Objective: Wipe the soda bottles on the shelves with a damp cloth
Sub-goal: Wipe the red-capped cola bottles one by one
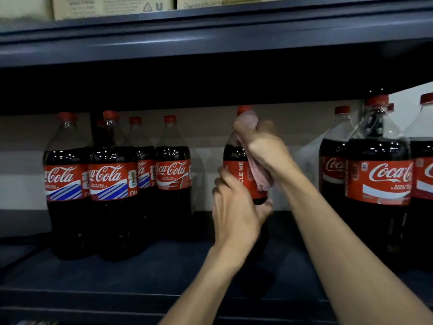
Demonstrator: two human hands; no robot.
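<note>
Both hands are on one Coca-Cola bottle (234, 158) in the middle of the shelf. The left hand (234, 207) grips it from the near side at the lower edge of the label, fingers curled round the left of the body and thumb on the right. The right hand (264, 146) clutches a pink cloth (259, 178) and presses it against the right of the bottle's shoulder and label. A fold of cloth shows above the fingers, just under the cap.

A dark blue lower shelf (140, 266) runs the whole width of the scene, and the upper shelf (187, 43) of the same colour overhangs it. On that upper shelf, at the far top left, sit cardboard boxes (112, 5).

Five upright cola bottles make up the left group (112, 184), packed close together in two rows. The right group (379, 179) holds at least three larger bottles, also touching one another.

The held bottle stands upright between the two groups, well apart from both. Its label faces sideways, showing the letters "CLE ME". Its base is lost in shadow behind the left wrist, so I cannot tell whether it rests on the shelf. Its red cap (243, 110) is uncovered.
</note>
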